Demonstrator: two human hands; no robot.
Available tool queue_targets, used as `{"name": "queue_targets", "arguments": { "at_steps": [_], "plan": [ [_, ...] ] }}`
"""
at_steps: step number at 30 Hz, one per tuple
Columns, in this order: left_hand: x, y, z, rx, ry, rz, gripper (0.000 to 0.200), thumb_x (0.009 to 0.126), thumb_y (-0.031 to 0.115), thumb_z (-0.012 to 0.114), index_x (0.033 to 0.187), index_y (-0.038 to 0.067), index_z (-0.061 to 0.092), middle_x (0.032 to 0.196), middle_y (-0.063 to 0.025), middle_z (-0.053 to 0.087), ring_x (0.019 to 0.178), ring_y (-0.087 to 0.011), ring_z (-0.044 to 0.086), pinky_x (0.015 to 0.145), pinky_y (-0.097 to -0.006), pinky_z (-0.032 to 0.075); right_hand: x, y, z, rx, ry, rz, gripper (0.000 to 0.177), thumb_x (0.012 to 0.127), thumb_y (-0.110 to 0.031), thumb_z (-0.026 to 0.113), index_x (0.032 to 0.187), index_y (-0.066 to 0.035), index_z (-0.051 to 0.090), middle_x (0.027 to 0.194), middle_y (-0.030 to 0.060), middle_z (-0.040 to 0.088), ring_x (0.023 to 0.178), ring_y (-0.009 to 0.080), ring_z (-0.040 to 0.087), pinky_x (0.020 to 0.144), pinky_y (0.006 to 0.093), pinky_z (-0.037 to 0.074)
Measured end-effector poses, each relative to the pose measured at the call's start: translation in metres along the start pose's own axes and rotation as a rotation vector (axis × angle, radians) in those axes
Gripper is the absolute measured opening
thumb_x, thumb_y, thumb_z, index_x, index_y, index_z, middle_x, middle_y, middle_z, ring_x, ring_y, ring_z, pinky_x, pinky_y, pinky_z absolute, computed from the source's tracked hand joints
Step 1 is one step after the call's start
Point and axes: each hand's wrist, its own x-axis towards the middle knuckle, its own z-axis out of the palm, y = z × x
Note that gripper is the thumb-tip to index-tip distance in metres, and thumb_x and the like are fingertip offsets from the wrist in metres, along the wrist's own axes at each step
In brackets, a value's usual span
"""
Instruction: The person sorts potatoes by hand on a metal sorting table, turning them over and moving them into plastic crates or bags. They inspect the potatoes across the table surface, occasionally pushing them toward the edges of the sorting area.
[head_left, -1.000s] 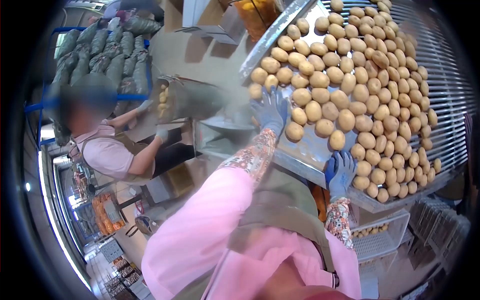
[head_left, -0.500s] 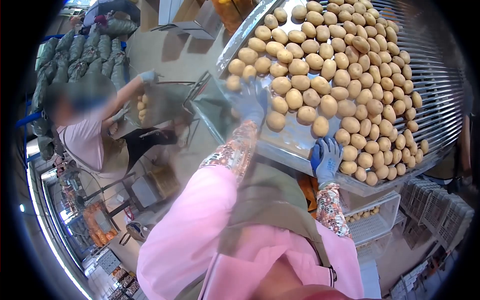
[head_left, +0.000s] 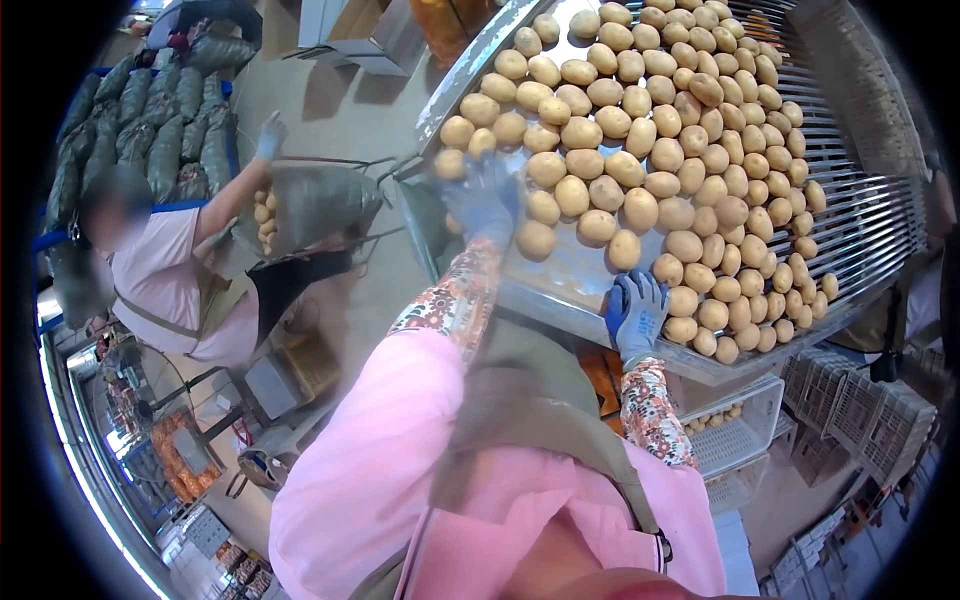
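While the spread left hand (head_left: pixel 484 202) seems to guide potatoes (head_left: pixel 585 163) and the right hand (head_left: pixel 638 312), fingers extended, lies at the metal tray (head_left: pixel 556 308), more guiding would need light contact.

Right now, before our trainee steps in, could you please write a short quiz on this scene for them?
1. Which of the wearer's gloved hands is nearer the green bag at the end of the metal table: the left hand or the right hand?
2. True or false: potatoes lie on the table so closely that they hide all its metal between the two hands.
3. Fill in the colour: the crate low on the right, with more potatoes in it, is ____.

Key: 1. the left hand; 2. false; 3. white.
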Motion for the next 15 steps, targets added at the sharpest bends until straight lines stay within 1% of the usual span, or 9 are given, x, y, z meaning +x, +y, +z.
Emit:
{"name": "queue_targets", "arguments": {
  "at_steps": [2, 5, 9, 12, 14, 15],
  "plan": [
    [0.001, -0.001, 0.000, 0.015, -0.018, 0.016, 0.065, 0.091, 0.054, 0.041, 0.148, 0.024, 0.029, 0.152, -0.0129, 0.027, 0.128, -0.0573, 0.027, 0.106, -0.0638, 0.020, -0.002, -0.002, 0.000, -0.015, 0.018, 0.013, 0.021, 0.087, -0.026, 0.056, 0.102, -0.013, 0.064, 0.115, 0.0068, 0.059, 0.114, 0.0280, 0.050, 0.107, 0.0480, 0.027],
    [-0.002, 0.002, -0.002, -0.025, 0.018, 0.010, 0.066, 0.090, 0.056, 0.040, 0.147, 0.024, 0.030, 0.153, -0.0122, 0.024, 0.130, -0.0577, 0.026, 0.107, -0.0639, 0.019, -0.003, 0.001, -0.001, -0.019, -0.012, 0.013, 0.022, 0.088, -0.026, 0.056, 0.103, -0.013, 0.064, 0.114, 0.0068, 0.059, 0.114, 0.0276, 0.050, 0.107, 0.0477, 0.027],
    [0.001, 0.007, -0.009, -0.008, -0.037, -0.017, 0.066, 0.091, 0.056, 0.037, 0.148, 0.023, 0.028, 0.154, -0.0120, 0.023, 0.130, -0.0581, 0.024, 0.107, -0.0643, 0.019, -0.003, 0.002, 0.002, -0.022, 0.021, 0.002, 0.022, 0.088, -0.027, 0.055, 0.102, -0.013, 0.065, 0.114, 0.0069, 0.060, 0.114, 0.0273, 0.051, 0.107, 0.0472, 0.028],
    [0.002, 0.007, -0.013, 0.019, -0.103, -0.004, 0.066, 0.092, 0.056, 0.037, 0.149, 0.026, 0.025, 0.155, -0.0099, 0.020, 0.131, -0.0580, 0.022, 0.108, -0.0631, 0.018, -0.004, 0.001, 0.003, -0.015, 0.031, 0.017, 0.022, 0.088, -0.027, 0.055, 0.101, -0.013, 0.065, 0.115, 0.0068, 0.060, 0.114, 0.0273, 0.051, 0.107, 0.0471, 0.028],
    [0.002, 0.007, -0.013, 0.020, -0.108, -0.002, 0.067, 0.091, 0.056, 0.037, 0.149, 0.025, 0.024, 0.156, -0.0100, 0.019, 0.131, -0.0580, 0.022, 0.108, -0.0636, 0.018, -0.004, 0.002, 0.005, 0.001, 0.073, 0.003, 0.018, 0.086, -0.024, 0.057, 0.097, -0.012, 0.065, 0.108, 0.0074, 0.062, 0.109, 0.0293, 0.053, 0.105, 0.0478, 0.029],
    [0.004, 0.006, -0.012, 0.030, -0.109, -0.018, 0.068, 0.091, 0.056, 0.037, 0.150, 0.024, 0.024, 0.156, -0.0100, 0.019, 0.131, -0.0580, 0.022, 0.108, -0.0641, 0.018, -0.005, 0.004, 0.006, -0.010, 0.078, 0.004, 0.018, 0.086, -0.024, 0.057, 0.097, -0.012, 0.065, 0.108, 0.0074, 0.062, 0.109, 0.0293, 0.053, 0.105, 0.0478, 0.029]
  ]
}}
